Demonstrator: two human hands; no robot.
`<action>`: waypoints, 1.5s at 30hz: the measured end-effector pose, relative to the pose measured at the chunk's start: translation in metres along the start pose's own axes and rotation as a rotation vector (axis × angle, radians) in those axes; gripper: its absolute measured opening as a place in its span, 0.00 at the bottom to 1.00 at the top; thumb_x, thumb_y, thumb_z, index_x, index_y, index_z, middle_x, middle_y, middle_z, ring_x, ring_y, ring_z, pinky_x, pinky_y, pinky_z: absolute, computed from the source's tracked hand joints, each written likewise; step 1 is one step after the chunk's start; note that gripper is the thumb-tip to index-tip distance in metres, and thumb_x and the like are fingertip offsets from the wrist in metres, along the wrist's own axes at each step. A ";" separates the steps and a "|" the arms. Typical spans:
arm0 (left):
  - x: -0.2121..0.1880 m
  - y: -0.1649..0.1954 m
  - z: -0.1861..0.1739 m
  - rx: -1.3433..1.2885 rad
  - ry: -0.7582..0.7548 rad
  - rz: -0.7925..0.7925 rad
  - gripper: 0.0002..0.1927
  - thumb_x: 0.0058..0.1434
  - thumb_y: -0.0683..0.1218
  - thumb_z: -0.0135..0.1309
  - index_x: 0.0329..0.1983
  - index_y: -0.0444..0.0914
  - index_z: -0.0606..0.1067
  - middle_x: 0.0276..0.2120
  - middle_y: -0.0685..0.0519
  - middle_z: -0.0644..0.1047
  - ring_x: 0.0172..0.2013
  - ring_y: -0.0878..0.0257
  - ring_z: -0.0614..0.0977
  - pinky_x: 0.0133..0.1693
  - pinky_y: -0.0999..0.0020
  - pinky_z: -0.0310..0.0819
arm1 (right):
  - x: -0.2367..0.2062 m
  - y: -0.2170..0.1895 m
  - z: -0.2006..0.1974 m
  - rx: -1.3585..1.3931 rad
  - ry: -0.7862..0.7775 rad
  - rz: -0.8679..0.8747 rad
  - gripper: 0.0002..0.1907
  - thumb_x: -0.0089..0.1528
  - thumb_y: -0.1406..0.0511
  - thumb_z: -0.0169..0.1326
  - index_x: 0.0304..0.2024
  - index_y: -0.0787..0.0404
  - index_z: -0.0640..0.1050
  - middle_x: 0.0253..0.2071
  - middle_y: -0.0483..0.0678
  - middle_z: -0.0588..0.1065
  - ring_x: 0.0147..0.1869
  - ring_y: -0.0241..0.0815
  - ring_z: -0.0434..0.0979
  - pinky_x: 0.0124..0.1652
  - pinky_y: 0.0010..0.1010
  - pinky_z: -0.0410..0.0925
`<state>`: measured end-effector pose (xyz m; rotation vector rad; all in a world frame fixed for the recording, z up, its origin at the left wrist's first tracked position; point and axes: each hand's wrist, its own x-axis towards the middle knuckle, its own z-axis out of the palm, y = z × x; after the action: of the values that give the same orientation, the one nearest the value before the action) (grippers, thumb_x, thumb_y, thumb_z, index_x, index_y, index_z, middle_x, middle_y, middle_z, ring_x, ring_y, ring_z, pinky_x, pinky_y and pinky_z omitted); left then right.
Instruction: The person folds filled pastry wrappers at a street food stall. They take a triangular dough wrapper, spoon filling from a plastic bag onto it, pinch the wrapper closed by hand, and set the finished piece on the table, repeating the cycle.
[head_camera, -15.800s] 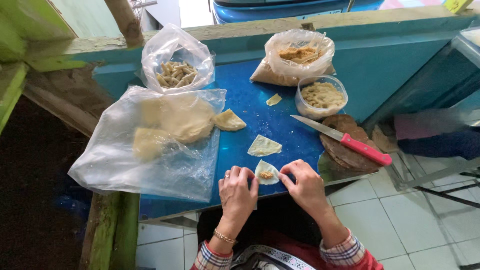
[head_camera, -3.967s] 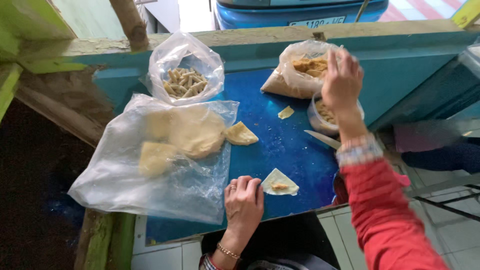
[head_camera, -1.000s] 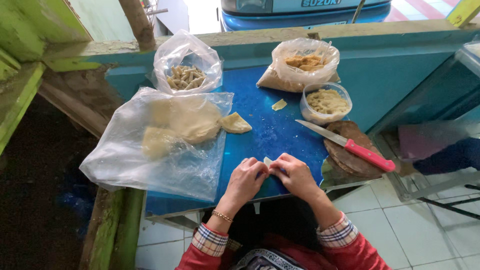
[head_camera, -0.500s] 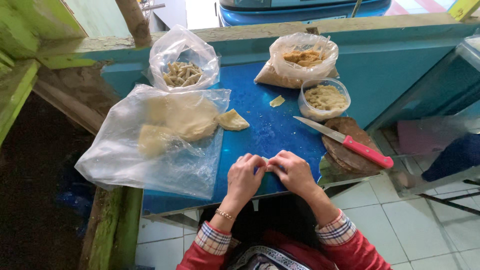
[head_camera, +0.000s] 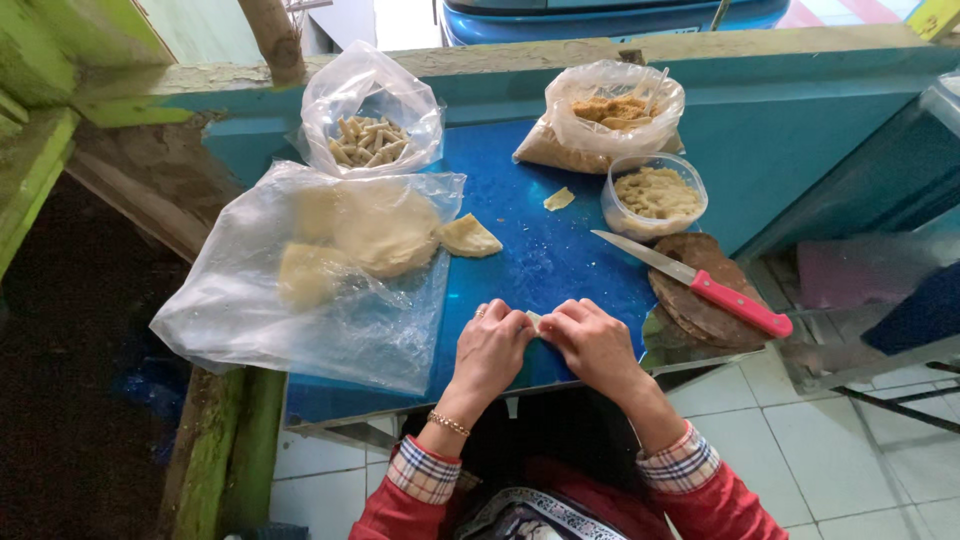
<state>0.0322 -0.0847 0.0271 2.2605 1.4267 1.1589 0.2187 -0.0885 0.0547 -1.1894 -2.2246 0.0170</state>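
a small pale piece of wrapper (head_camera: 535, 321) sits pinched between both hands at the near edge of the blue surface (head_camera: 540, 250), mostly hidden by the fingers. the left hand (head_camera: 492, 347) is curled closed on its left end, and the right hand (head_camera: 592, 340) is curled closed on its right end, the two hands touching over it. just beyond the wrapper piece and to its left lies a large clear plastic bag (head_camera: 310, 275) with flat pale sheets inside, and a folded pale piece (head_camera: 468, 238) rests at that bag's right edge. farther beyond the wrapper piece stands an open bag of small rolled sticks (head_camera: 368, 140), and to the right of that an open bag of brownish filling (head_camera: 610, 110). a round clear tub of crumbly filling (head_camera: 655, 195) sits just in front of that bag, with a small pale scrap (head_camera: 558, 199) beside it. right of the wrapper piece a knife with a red handle (head_camera: 700, 285) lies across a dark round board (head_camera: 705, 295).
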 end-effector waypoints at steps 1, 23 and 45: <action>-0.002 0.001 -0.002 -0.029 0.019 0.035 0.05 0.58 0.46 0.59 0.33 0.40 0.78 0.33 0.49 0.75 0.39 0.49 0.77 0.41 0.56 0.73 | 0.001 0.001 0.000 -0.002 -0.003 -0.008 0.03 0.60 0.62 0.59 0.36 0.52 0.81 0.37 0.42 0.76 0.41 0.46 0.77 0.37 0.38 0.71; -0.003 0.003 -0.011 -0.391 0.265 -0.317 0.07 0.63 0.36 0.53 0.41 0.36 0.79 0.32 0.47 0.77 0.28 0.55 0.79 0.33 0.62 0.73 | 0.074 0.024 0.013 -0.380 -0.322 -0.118 0.08 0.62 0.61 0.55 0.44 0.48 0.80 0.35 0.43 0.78 0.44 0.44 0.80 0.46 0.41 0.69; -0.009 0.007 -0.013 -0.411 0.219 -0.221 0.07 0.65 0.37 0.51 0.43 0.35 0.77 0.36 0.45 0.79 0.37 0.50 0.82 0.38 0.60 0.76 | 0.160 0.045 0.075 0.060 -0.301 -0.040 0.06 0.60 0.59 0.60 0.36 0.52 0.82 0.38 0.46 0.79 0.41 0.50 0.81 0.40 0.41 0.72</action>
<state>0.0256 -0.0987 0.0355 1.6985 1.3207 1.4977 0.1483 0.0793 0.0620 -1.1729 -2.4867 0.2607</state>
